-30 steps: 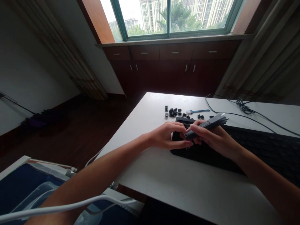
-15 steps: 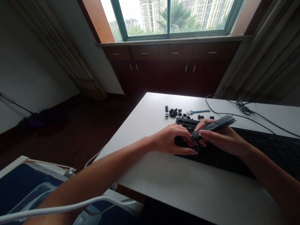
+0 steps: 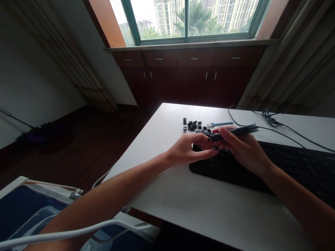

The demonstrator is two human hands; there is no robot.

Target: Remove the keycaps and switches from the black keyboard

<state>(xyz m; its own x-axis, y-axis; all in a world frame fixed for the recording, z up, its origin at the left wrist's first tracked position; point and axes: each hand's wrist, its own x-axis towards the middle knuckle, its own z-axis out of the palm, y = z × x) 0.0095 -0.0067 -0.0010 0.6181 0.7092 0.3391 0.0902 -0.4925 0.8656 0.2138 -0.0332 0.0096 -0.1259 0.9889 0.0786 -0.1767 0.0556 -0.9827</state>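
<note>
My right hand (image 3: 244,146) grips a black brush (image 3: 242,130) with a bristled end pointing right, held tilted above the black keyboard (image 3: 235,170). My left hand (image 3: 187,148) is closed beside it at the keyboard's left end. Between the left thumb and fingers sits a small dark piece that looks like a keycap (image 3: 215,147), close to the brush's near end. Fingers partly hide where the two meet. Behind the hands, several loose black keycaps (image 3: 193,126) lie in a cluster on the white table (image 3: 172,188).
A small blue brush (image 3: 221,124) with pale bristles lies beyond the keyboard. A black cable (image 3: 272,120) is bundled at the back right. A blue chair (image 3: 15,205) with a white frame stands at the left below the table edge.
Both hands have lifted slightly away from the keyboard, uncovering its near left corner. The brush has turned flatter, and a small dark piece now shows at my left thumb tip.
</note>
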